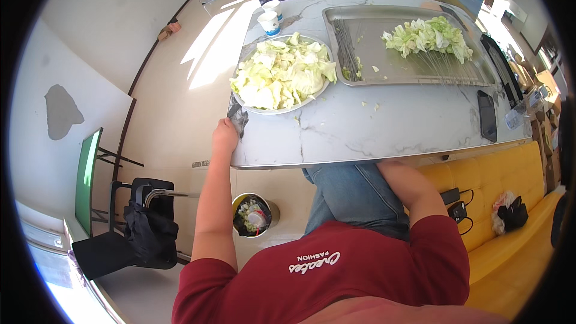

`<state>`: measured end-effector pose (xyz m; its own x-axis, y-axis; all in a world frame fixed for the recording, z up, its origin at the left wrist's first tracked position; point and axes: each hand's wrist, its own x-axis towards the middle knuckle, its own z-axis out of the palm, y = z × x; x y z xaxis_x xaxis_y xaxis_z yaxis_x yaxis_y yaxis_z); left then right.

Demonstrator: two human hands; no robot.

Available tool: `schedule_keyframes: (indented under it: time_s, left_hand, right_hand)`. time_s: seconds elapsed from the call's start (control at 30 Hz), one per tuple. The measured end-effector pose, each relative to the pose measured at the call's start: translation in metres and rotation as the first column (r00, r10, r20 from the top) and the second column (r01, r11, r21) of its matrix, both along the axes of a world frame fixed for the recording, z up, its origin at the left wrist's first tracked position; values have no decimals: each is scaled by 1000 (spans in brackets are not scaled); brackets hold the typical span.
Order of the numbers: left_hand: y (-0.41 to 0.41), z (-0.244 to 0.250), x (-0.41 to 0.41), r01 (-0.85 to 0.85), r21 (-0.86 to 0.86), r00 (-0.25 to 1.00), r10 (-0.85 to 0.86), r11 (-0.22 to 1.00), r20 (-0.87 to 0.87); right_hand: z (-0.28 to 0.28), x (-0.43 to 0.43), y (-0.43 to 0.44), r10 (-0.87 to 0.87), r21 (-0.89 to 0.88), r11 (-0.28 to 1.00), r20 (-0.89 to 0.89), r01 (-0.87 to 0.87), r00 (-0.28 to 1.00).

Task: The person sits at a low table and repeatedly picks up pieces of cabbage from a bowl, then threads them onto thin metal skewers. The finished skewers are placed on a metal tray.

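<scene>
My left hand (225, 136) grips the left edge of the marble-patterned table (387, 119), fingers curled at the rim. My right forearm goes under the tabletop, so my right hand is hidden. Just beyond my left hand stands a round metal plate (294, 108) heaped with torn cabbage leaves (281, 72). To its right lies a large metal tray (373, 60). Thin skewers (345, 47) are bundled at the tray's left end. More cabbage pieces (429, 38) sit on its right side, threaded on several skewers whose bare ends point toward me.
Two paper cups (269, 24) stand behind the plate. A phone (487, 115) and a clear plastic cup (517, 117) lie at the right. Below the table is a waste bin (252, 216) with scraps. A yellow sofa (490, 171) is at right, a black chair (153, 225) at left.
</scene>
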<state>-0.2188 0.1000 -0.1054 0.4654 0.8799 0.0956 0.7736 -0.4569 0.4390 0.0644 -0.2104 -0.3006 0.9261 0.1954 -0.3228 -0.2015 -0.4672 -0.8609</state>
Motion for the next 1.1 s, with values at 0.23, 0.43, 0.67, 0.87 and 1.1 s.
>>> schedule_keyframes:
  time_s: [0.23, 0.43, 0.67, 0.87, 1.1]
  left_hand:
    - [14, -13, -11, -19, -26, 999, 18, 999, -33]
    - [36, -20, -14, -118, -305, 992, 100, 945, -74]
    - [42, -32, -23, -145, -457, 977, 199, 877, 73]
    - [47, -38, -24, -150, -434, 983, 182, 888, 32]
    - [23, -21, -22, -174, -456, 980, 200, 873, 9]
  right_hand:
    - [73, -23, -157, 376, 267, 903, -119, -335, 919]
    - [142, -15, -266, 553, 916, 359, -53, -180, 832]
    - [126, 13, -261, 83, 794, 577, -290, 191, 953]
    - [130, 15, -266, -3, 722, 651, -306, 234, 952]
    - [184, -1, -266, 58, 575, 799, -368, 178, 928]
